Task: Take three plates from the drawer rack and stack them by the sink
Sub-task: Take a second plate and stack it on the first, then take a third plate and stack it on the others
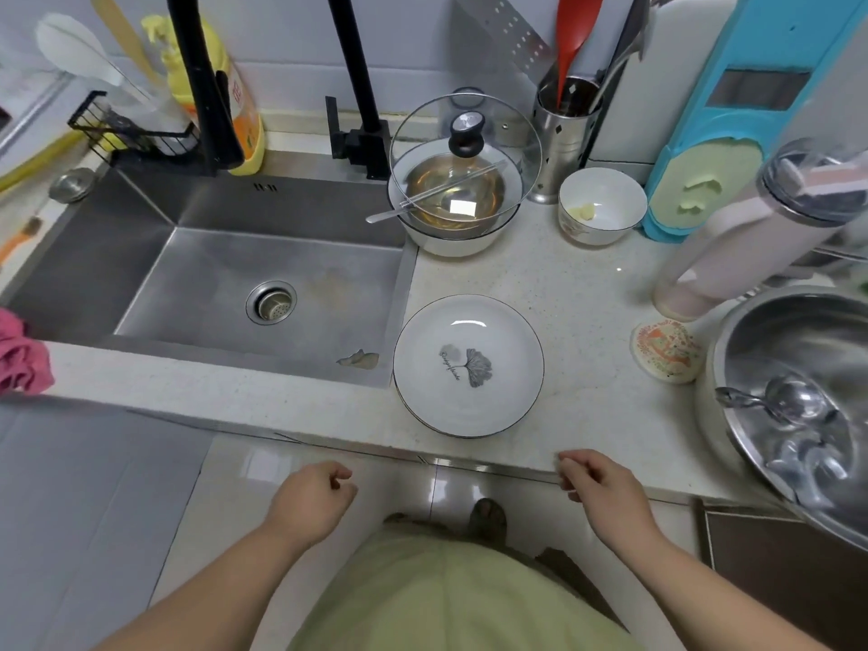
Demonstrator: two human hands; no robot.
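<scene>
White plates with a grey leaf print (468,366) lie stacked on the pale countertop just right of the steel sink (263,293); a second rim shows under the top plate at the lower left, and the number of plates is unclear. My left hand (313,500) hovers below the counter's front edge, fingers curled in, holding nothing. My right hand (603,486) is at the counter edge, below and right of the plates, fingers loosely curled and empty. The drawer rack is out of view.
A white bowl with a glass lid (462,180) and a small bowl (601,206) stand behind the plates. A large steel basin with spoons (798,406) and a pink tumbler (732,246) fill the right side. Black faucets (357,82) rise behind the sink.
</scene>
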